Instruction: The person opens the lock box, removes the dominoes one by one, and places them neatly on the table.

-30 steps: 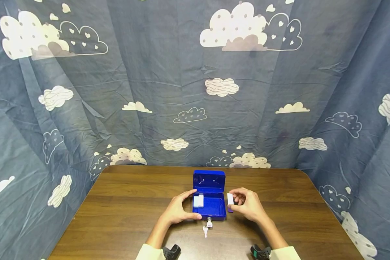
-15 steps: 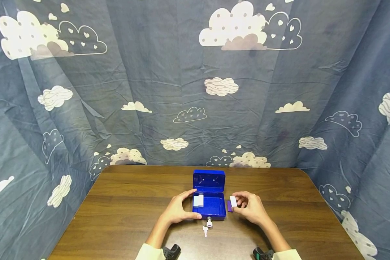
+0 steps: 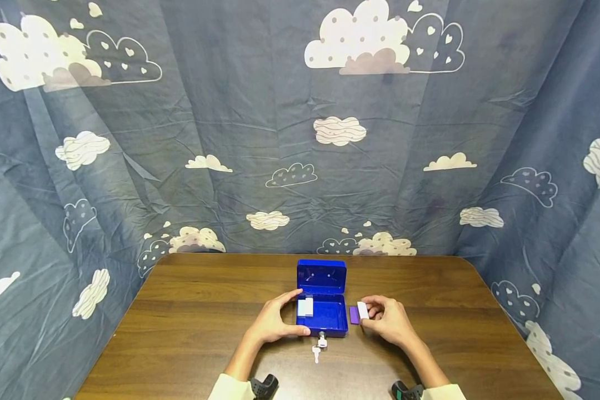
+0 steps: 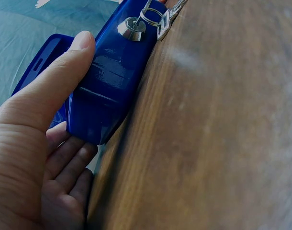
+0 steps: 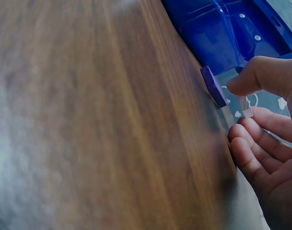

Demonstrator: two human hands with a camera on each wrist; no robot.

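An open blue cash box [image 3: 328, 319] stands on the table, its lid raised at the back. My left hand [image 3: 272, 322] grips its left end, thumb at the front corner and a finger at the rear; in the left wrist view the thumb lies along the blue wall. Inside, at the left, are pale flat blocks [image 3: 305, 307]. To the right of the box, my right hand [image 3: 387, 318] pinches a thin white block [image 3: 363, 310] between thumb and fingers. Just left of that block, a flat purple block [image 3: 354, 315] lies on the wood, close to the box.
A key [image 4: 163, 25] on a ring hangs from the box's front lock [image 4: 131, 28], and a second key [image 3: 316, 354] lies in front. The brown wooden table [image 3: 205, 294] backs onto a blue-grey cloud-print curtain [image 3: 240, 122].
My right hand has moved the white block to the right, off the purple one, which now shows fully. The left hand keeps its grip on the box.
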